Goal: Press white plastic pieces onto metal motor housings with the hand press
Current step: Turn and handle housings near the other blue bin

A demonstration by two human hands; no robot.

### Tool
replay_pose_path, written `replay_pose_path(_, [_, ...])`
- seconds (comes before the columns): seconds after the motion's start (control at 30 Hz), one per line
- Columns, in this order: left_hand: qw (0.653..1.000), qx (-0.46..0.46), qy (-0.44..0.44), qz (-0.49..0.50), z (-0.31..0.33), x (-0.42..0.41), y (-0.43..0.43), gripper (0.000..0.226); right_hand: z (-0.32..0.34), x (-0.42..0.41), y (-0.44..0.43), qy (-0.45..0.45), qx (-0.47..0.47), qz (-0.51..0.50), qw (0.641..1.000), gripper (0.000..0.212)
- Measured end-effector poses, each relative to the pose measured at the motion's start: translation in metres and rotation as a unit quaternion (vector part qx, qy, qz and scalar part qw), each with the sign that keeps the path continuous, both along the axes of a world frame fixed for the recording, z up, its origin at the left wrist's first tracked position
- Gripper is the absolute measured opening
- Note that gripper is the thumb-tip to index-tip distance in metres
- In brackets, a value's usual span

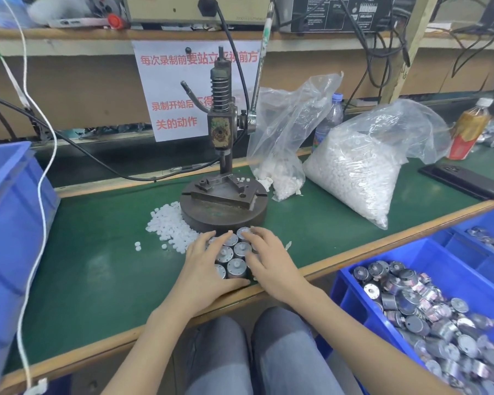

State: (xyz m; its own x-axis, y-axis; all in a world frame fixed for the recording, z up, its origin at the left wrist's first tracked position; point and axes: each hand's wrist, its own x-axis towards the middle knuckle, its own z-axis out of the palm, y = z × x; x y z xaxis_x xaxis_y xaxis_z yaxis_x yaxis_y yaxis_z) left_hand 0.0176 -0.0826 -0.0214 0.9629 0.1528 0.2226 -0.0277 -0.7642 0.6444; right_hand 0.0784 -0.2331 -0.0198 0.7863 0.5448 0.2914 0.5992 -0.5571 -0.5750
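Note:
A cluster of several round metal motor housings (236, 256) stands upright on the green mat, just in front of the hand press base (223, 212). My left hand (204, 269) cups the cluster's left side and my right hand (268, 260) cups its right side, fingers spread over the tops. Some housings carry a white plastic piece on top. A loose pile of white plastic pieces (169, 226) lies left of the press base. The press lever (261, 67) stands raised.
Two clear bags of white pieces (354, 175) sit right of the press. A blue bin of motor housings (428, 309) is at lower right, a blue crate (9, 212) at left. Bottles (468, 129), a dark tray and cables lie behind.

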Motion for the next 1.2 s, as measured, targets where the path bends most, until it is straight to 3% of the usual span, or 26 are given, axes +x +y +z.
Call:
replay_pose_path(0.1, [1.000, -0.015, -0.003, -0.012, 0.001, 0.002, -0.004, 0.094, 0.006, 0.003, -0.004, 0.039, -0.043, 0.030, 0.998, 0.060])
replay_pose_path(0.4, [0.998, -0.051, -0.038, -0.010, 0.004, 0.014, -0.027, 0.086, 0.024, 0.028, -0.027, 0.147, -0.086, 0.045, 0.984, 0.069])
replay_pose_path(0.67, [0.998, 0.022, -0.058, 0.032, -0.002, 0.007, -0.031, 0.067, 0.009, 0.022, -0.018, 0.057, -0.066, -0.018, 0.996, 0.055])
replay_pose_path(0.87, [0.995, 0.040, -0.059, 0.075, 0.001, 0.006, -0.031, 0.057, 0.003, 0.016, 0.009, -0.043, -0.125, -0.128, 0.983, 0.049])
replay_pose_path(1.2, [0.988, 0.053, -0.065, 0.129, 0.000, 0.007, -0.033, 0.055, 0.006, 0.028, 0.005, -0.054, -0.114, -0.134, 0.983, 0.045])
